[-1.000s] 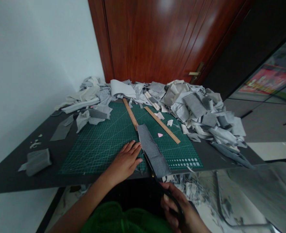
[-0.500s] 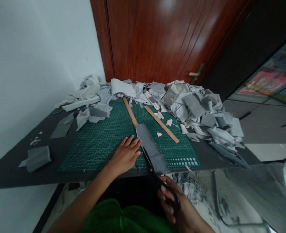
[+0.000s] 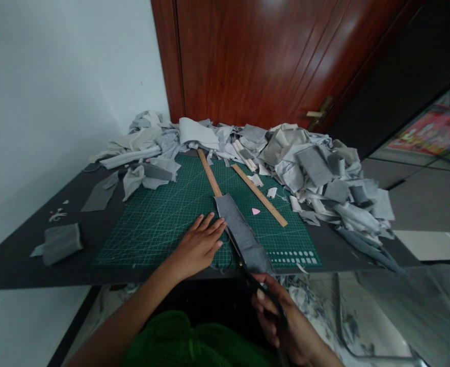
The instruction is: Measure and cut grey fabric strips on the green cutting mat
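Observation:
A long grey fabric strip [image 3: 243, 232] lies slantwise on the green cutting mat [image 3: 152, 219], its near end reaching the table edge. My left hand [image 3: 200, 242] rests flat on the mat with fingers spread, the fingertips touching the strip's left edge. In my right hand [image 3: 272, 311] are black-handled scissors [image 3: 243, 267], gripped by the handles below the table edge. Their blades run along the strip's left edge, close to my left fingers. One wooden ruler [image 3: 209, 173] meets the strip's far end, and a second wooden ruler [image 3: 261, 196] lies to the right.
Heaped grey and white fabric scraps [image 3: 312, 165] line the back and right of the dark table [image 3: 75, 193]. A pink triangular piece [image 3: 256, 211] lies by the strip. At the left sits a folded grey cloth [image 3: 62, 243]. Behind the table stands a wooden door [image 3: 243, 61].
The scissor blades look more closed along the strip's left edge than before. My left hand keeps its place on the strip. The whole view has shifted slightly.

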Tool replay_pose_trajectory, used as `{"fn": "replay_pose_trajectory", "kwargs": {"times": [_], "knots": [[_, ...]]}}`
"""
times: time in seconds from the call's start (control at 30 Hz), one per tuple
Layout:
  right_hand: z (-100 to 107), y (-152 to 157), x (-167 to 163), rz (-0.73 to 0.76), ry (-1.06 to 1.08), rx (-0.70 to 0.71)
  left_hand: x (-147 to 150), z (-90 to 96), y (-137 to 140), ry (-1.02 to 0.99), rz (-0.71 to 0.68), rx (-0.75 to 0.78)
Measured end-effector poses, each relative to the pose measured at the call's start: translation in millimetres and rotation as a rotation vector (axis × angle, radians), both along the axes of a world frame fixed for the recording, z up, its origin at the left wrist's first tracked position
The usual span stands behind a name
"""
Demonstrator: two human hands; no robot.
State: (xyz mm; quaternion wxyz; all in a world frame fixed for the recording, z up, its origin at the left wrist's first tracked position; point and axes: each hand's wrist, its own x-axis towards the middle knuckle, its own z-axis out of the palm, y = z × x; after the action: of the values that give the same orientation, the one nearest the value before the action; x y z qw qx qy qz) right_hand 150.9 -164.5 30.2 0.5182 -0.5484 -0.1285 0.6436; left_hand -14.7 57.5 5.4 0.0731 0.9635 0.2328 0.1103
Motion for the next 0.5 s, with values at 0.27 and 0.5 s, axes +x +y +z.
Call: {"fn": "replay_pose_trajectory", "kwargs": {"times": [0.27, 0.5], "knots": [[0.1, -1.2, 3.8, 0.014, 0.008, -0.021, -0.3, 1.6, -1.3, -0.017, 0.007, -0.012], [1.6, -1.1, 3.9, 0.007, 0.021, -0.031, 0.7, 1.5, -0.1, 0.007, 0.021, -0.019]]}}
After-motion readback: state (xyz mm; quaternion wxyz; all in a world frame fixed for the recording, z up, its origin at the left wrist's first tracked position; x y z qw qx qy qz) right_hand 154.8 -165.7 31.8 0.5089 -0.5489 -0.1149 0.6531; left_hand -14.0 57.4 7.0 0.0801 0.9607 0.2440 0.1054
